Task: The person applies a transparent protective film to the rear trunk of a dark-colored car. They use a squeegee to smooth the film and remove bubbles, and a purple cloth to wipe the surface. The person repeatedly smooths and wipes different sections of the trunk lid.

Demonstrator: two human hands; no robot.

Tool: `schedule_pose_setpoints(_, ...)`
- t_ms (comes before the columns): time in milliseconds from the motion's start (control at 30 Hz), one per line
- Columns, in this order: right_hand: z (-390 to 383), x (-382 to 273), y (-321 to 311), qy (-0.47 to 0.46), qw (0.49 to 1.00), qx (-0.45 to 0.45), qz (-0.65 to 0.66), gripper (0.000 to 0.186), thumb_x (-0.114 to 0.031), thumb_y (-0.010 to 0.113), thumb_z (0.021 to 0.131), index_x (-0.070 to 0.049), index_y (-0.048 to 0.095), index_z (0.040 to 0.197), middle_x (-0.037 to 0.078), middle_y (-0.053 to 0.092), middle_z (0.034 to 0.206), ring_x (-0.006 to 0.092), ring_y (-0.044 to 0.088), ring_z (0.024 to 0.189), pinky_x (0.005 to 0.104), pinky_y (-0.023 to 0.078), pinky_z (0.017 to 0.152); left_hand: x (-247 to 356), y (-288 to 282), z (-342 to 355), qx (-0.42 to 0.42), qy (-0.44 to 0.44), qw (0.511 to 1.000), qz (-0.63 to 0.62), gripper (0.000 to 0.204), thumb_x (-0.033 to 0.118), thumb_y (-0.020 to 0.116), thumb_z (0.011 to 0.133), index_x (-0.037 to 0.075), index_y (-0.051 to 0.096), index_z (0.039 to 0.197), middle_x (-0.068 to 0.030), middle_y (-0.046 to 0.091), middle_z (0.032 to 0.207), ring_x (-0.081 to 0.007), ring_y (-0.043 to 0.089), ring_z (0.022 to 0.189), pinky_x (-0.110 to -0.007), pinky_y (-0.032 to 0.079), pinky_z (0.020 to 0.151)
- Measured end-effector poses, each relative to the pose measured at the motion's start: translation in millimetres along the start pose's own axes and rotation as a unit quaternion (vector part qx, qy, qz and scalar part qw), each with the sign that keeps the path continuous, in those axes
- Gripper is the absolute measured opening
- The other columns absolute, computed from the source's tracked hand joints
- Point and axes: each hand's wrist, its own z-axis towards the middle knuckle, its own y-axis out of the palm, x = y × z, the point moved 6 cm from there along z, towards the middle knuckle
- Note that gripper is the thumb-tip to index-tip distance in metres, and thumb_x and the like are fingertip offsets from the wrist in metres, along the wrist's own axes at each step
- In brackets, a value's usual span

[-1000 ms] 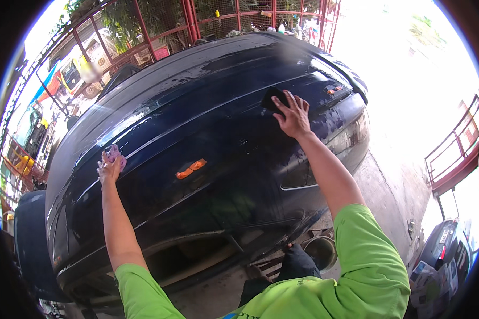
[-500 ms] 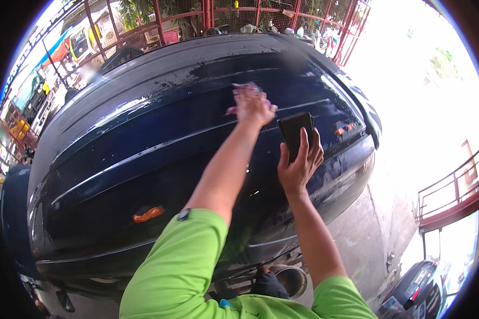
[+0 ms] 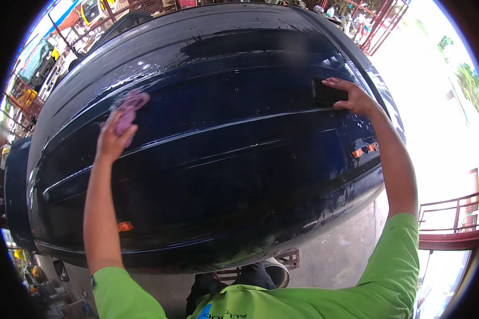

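My left hand (image 3: 117, 137) grips a crumpled pinkish-purple cloth (image 3: 131, 111), held on or just over the left part of a wet, dark blue vehicle roof (image 3: 223, 181). On the roof's right part, my right hand (image 3: 352, 97) holds a flat black block (image 3: 324, 93), thumb and fingers around its right end, its exact material unclear. Water beads and streaks show on the paint. Small orange patches (image 3: 363, 150) lie below my right hand near the roof's edge, and another orange patch (image 3: 124, 226) is beside my left forearm.
Red metal frames (image 3: 380, 29) with assorted items stand beyond the roof. A dark blue panel (image 3: 17, 194) adjoins at the left. A red railing (image 3: 449, 231) is at the lower right. Below are my legs, a round metal container (image 3: 277, 274) and concrete floor (image 3: 335, 239).
My left hand and cloth swept right half a second ago and are now back at the left. My right hand has moved up and rightward with the block. The view has shifted.
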Motion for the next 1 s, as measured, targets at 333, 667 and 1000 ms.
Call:
schedule_pose_setpoints(333,82.9,-173.2,80.2,-0.293,0.955,-0.044,0.008,0.056,-0.027,0.088,0.078,-0.033,0.076,0.133,0.01,0.057,0.157,0.0309,0.057,0.131,0.0475,0.04,0.12,-144.8,-122.8,-95.1,0.12,-0.078,0.97,0.194,0.063,0.047,0.07,0.1,0.005,0.056,0.144,-0.0224,0.061,0.143,-0.0414,0.057,0.136,-0.044,0.043,0.113)
schedule_pose_setpoints(667,133.8,-355.6,171.8,-0.36,0.932,0.007,-0.038,0.039,-0.045,0.071,0.097,-0.047,0.071,0.136,0.011,0.054,0.158,0.0347,0.049,0.145,0.0544,0.036,0.118,-162.2,-129.5,-96.6,0.117,-0.134,0.963,0.203,0.069,0.051,0.071,0.099,0.006,0.054,0.149,-0.0227,0.056,0.153,-0.0399,0.052,0.143,-0.045,0.043,0.116)
schedule_pose_setpoints(1000,92.9,-216.1,112.7,-0.276,0.96,-0.032,0.04,0.057,-0.014,0.088,0.073,-0.025,0.079,0.129,0.007,0.056,0.158,0.0294,0.051,0.144,0.0459,0.037,0.125,-130.9,-122.9,-92.9,0.114,-0.101,0.967,0.206,0.067,0.055,0.07,0.098,0.007,0.056,0.143,-0.0191,0.061,0.145,-0.0412,0.058,0.135,-0.045,0.045,0.112)
